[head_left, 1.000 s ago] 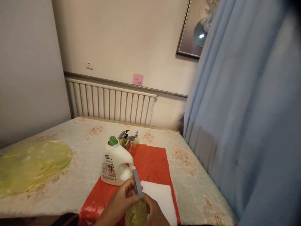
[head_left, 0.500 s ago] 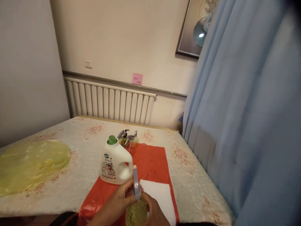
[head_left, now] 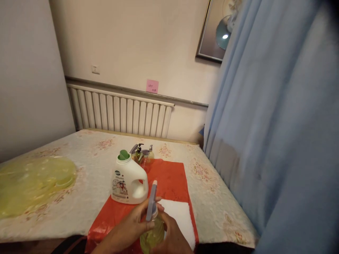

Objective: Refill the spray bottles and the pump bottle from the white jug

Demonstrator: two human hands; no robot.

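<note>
Two hands held one spray bottle (head_left: 152, 235) at the near table edge, over the red mat (head_left: 169, 178). Left hand (head_left: 132, 225): fingers curled on the bottle's grey spray head (head_left: 151, 201), pinching it w/ thumb. Right hand (head_left: 172, 238): wrapped round the yellow-green body, fingers closed on it. White detergent jug (head_left: 129, 180) w/ green cap stood just beyond on the mat; label pic visible, brand text too small to read. Pump bottles (head_left: 141, 157) behind the jug. White cloth (head_left: 178, 217) beside the hands. Pink sticky note (head_left: 152, 86) on wall above radiator (head_left: 119, 114); writing illegible. Yellow plastic bag (head_left: 34, 181) far left. Blue curtain (head_left: 278, 134) blocked the right side.
</note>
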